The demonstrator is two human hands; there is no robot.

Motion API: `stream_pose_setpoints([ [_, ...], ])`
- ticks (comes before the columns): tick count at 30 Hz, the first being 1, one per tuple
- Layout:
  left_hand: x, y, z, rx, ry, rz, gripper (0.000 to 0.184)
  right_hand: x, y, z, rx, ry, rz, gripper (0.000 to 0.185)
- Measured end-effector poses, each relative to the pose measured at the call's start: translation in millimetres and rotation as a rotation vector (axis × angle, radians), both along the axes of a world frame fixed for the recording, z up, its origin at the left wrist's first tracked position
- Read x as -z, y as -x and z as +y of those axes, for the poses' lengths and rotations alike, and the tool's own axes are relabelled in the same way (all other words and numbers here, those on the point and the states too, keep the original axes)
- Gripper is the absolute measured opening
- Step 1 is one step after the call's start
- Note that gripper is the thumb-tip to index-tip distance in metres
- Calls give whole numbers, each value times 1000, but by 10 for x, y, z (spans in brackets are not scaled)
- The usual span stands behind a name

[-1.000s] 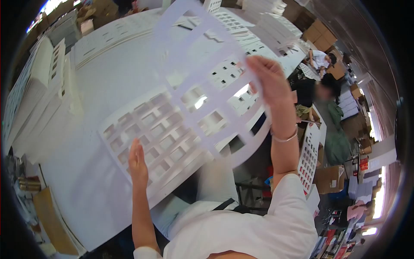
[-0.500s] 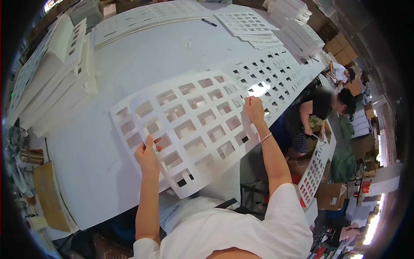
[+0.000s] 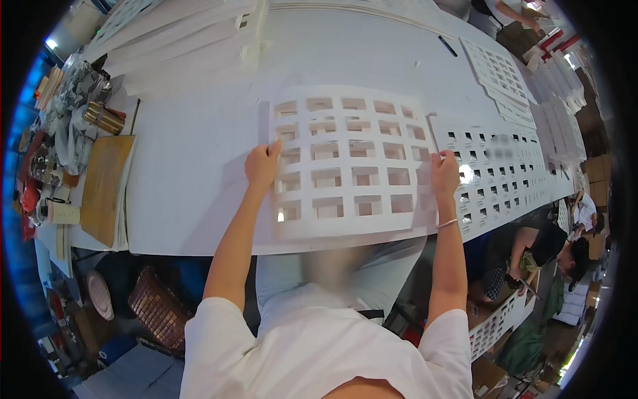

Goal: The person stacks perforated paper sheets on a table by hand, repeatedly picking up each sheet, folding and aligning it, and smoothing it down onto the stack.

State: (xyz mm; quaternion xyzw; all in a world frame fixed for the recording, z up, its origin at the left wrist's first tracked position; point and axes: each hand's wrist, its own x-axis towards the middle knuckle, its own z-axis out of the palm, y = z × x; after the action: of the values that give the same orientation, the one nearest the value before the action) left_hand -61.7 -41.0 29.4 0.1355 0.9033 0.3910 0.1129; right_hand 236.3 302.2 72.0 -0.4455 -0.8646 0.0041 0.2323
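Note:
A white sheet with rows of rectangular cut-outs lies level over the near part of the white table, apparently on top of similar sheets. My left hand is closed on its left edge, thumb on top. At the right edge, my right hand pinches the same sheet. Just right of that hand lies a printed white sheet with small dark openings. Whether the held sheet touches what is under it cannot be made out.
The white table carries stacked sheets at the back left, a black pen and more cut-out sheets at the back right. A brown board lies left. A person works at the lower right.
The view has swung left. The sheet, lifted and tilted in my right hand a second ago, has come down level. My left hand, open then, has since closed on its left edge.

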Motion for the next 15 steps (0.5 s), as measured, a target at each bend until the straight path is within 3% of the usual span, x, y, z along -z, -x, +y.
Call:
stream_pose_setpoints([
  [1,-2,-42,34,18,74,73,56,171,-5,42,-39,-168,-79,36],
  [2,-19,-38,58,14,86,87,56,73,87,-130,14,-53,-57,40],
  [5,-63,-108,86,5,118,96,55,-47,325,-681,-313,-222,120,43],
  [8,-135,-214,56,6,144,70,54,-204,541,-1876,-679,56,201,48],
  [9,-170,-233,73,0,145,66,53,-258,580,-2172,-951,13,193,55],
  [15,-240,-221,84,32,200,23,46,221,616,-3008,-1082,244,-59,72],
])
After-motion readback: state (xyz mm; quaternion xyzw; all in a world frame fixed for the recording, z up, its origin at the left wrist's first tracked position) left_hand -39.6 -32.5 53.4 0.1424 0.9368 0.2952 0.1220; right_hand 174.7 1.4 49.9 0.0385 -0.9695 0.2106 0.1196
